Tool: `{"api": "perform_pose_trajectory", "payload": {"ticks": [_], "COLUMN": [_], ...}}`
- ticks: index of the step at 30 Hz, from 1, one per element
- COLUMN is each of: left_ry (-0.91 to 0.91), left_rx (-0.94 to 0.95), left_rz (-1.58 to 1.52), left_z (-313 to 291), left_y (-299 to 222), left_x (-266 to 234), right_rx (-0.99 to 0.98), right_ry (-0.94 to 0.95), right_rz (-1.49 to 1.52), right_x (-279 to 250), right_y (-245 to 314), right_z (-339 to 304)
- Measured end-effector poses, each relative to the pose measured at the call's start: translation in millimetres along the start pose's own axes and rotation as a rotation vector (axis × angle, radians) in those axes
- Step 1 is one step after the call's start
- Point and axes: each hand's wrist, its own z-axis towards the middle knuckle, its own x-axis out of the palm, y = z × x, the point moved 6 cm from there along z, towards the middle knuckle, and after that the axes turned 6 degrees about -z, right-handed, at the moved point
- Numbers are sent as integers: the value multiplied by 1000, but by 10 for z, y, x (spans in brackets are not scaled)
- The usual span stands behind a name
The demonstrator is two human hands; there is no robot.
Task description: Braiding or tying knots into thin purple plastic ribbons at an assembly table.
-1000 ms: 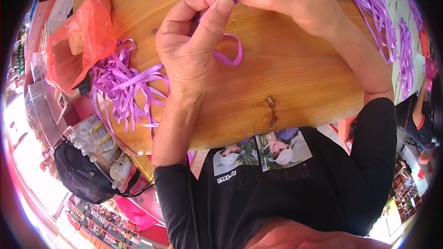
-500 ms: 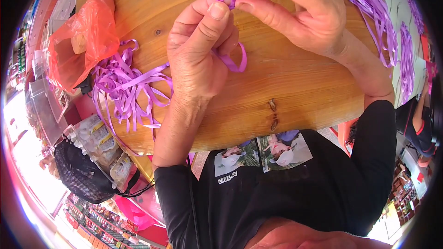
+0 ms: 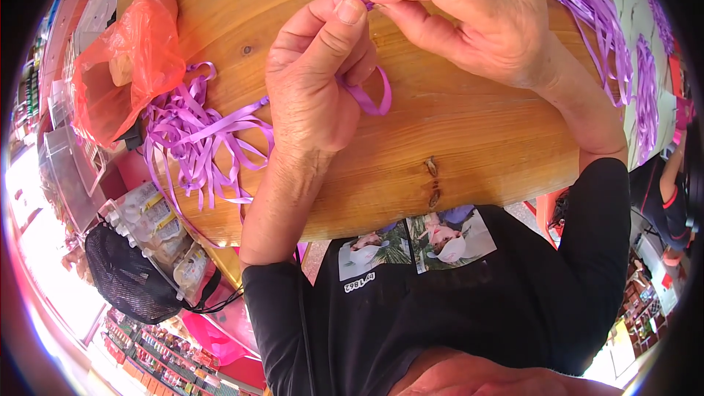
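Observation:
My left hand (image 3: 319, 66) is closed on a purple ribbon (image 3: 378, 95), pinching it between thumb and forefinger near the far edge of the view. A loop of the ribbon hangs out beside the palm. At the pinched spot, a small purple loop or knot shows above the thumb. My right hand (image 3: 469, 22) meets it there, thumb and forefinger pinched together at the ribbon. On the left of the table lies a loose heap of purple ribbons (image 3: 209, 143), and one strand runs from it toward my left hand.
A wooden table (image 3: 477, 139) lies under my hands. An orange-red plastic bag (image 3: 150, 51) stands at the left, with a clear box of packets (image 3: 165, 231) and a black mesh bag (image 3: 121, 275) below it. Bundled purple ribbons (image 3: 587, 15) lie at the far right. Another person (image 3: 660, 191) is at the right edge.
My right thumb and forefinger have closed in on the small loop at my left fingertips, the right hand tilting slightly. My left hand stays nearly in place.

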Motion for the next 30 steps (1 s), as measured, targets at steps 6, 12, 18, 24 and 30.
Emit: {"api": "perform_pose_trajectory", "payload": {"ticks": [6,12,18,24,30], "left_ry": [-75,-18,-59,-91,-35], "left_rx": [-11,-14,31,51,-66], "left_rz": [112,-1,173,273,67], "left_z": [-6,19,-33,-43,-23], "left_y": [30,18,-36,-40,36], "left_x": [-30,-59,6,12,-34], "right_rx": [273,307,213,201,293], "right_ry": [-20,45,95,141,115], "right_rz": [269,352,296,284,311], "right_x": [88,137,104,106,112], "right_y": [-146,-211,-191,-201,-191], "right_z": [-57,-61,-33,-38,-62]}}
